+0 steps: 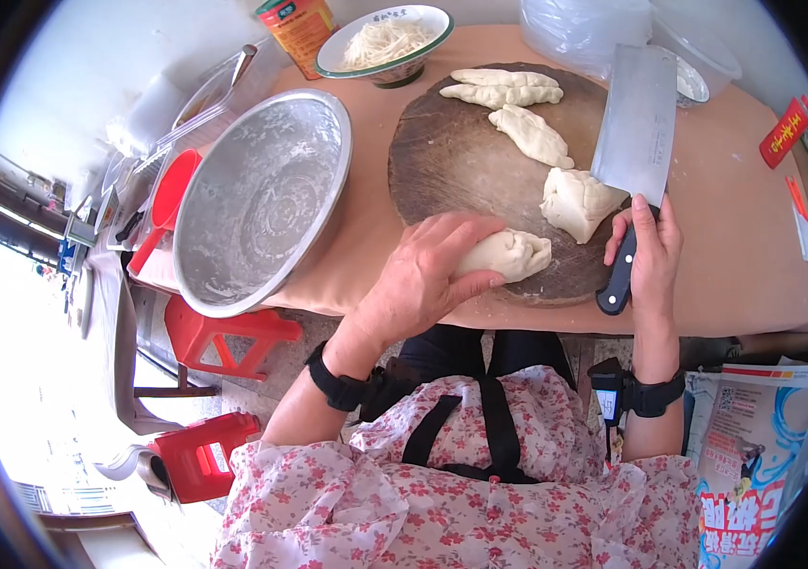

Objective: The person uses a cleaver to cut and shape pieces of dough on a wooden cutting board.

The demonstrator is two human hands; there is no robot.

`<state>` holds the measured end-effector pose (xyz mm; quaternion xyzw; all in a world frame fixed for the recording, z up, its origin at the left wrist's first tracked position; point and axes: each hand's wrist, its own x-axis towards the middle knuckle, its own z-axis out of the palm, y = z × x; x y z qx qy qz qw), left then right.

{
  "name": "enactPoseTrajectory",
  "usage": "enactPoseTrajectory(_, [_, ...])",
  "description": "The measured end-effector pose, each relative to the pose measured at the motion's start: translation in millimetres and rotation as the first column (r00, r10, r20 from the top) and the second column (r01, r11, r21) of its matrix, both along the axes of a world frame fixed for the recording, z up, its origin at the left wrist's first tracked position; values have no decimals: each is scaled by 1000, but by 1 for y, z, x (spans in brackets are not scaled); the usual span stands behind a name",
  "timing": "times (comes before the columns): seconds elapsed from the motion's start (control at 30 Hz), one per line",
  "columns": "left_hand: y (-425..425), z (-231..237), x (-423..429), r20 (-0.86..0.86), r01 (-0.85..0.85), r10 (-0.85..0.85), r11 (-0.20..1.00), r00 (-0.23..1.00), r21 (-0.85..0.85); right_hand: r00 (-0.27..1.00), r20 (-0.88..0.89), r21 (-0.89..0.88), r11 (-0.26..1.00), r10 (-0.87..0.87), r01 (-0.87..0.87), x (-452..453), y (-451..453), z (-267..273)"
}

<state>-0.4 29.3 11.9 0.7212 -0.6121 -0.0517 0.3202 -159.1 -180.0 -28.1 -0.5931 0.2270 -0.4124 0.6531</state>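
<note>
My left hand grips a thick piece of pale dough at the near edge of a round wooden chopping board. In my right hand is the black riveted handle of a cleaver. Its broad steel blade points away from me, over the board's right side. Just left of the blade's lower end sits a chunky block of dough. Farther back on the board lie a long strip of dough and a pair of strips side by side.
A large metal basin, dusted with flour, stands left of the board, beside a red plastic ladle. Behind are a bowl of pale shreds and an orange canister. A red carton lies far right. Red stools stand below.
</note>
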Motion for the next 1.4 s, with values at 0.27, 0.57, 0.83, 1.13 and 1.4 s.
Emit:
enactPoseTrajectory(0.27, [6,3,-10,-33,-38,38,999,999,2,1000,-2,-6,1000,-2,2,0,-1,-1])
enactPoseTrajectory(0.57, [7,-1,-9,-173,-78,70,996,982,-38,1000,-2,4,1000,0,0,1,0,-1])
enactPoseTrajectory(0.83, [-1,8,2,-140,-231,214,966,967,-116,1000,1,3,1000,8,-8,-1,0,-1])
enactPoseTrajectory(1.13, [-11,-2,3,246,-284,272,959,931,16,1000,-4,-11,1000,1,-1,0,2,1])
enactPoseTrajectory(1.4, [-21,0,21,234,-242,223,969,946,56,1000,-3,20,1000,2,-2,-1,1,1])
